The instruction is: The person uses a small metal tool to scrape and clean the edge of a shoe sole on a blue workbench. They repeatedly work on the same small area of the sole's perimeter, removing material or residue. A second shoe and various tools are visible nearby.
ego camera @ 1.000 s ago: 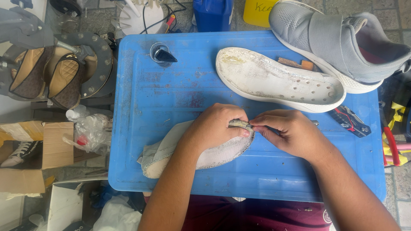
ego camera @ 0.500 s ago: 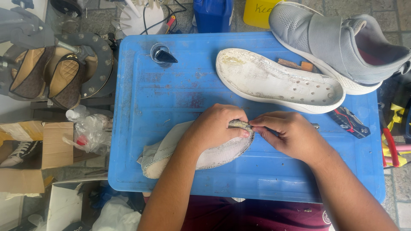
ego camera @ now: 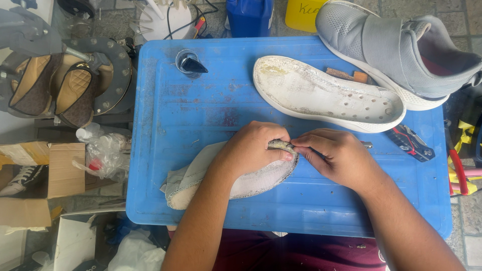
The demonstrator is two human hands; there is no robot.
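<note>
Nearest the camera, two bare forearms are seen reaching up over the near edge of a blue plastic tray (ego camera: 201,115) that serves as the work surface. On the near half of the tray a detached grey shoe upper (ego camera: 251,183) is laid on its side, its pale lining turned upward and its heel end pointing toward the tray's near left corner. The toe end of this upper is gripped by the left hand (ego camera: 253,150), whose fingers are curled over the edge and whose thumb is pressed against the rim, so that the fabric is pinched firmly. The same toe rim is met from the other side by the right hand (ego camera: 339,155), its fingertips (ego camera: 301,146) pressed together on the fabric edge; whether a small tool is also held in it cannot be told. Farther out, a separated white sole (ego camera: 326,95) is laid with its glue-stained inner face up, and a red-and-black multi-tool (ego camera: 409,143) lies just beside its right end. A small clear cup (ego camera: 188,62) with a dark cone in it stands near the tray's far left edge. At the far right corner a complete grey shoe (ego camera: 401,50) is rested partly over the tray's rim. Beyond the tray's left edge, a pair of brown quilted shoes (ego camera: 50,88) is seen.
</note>
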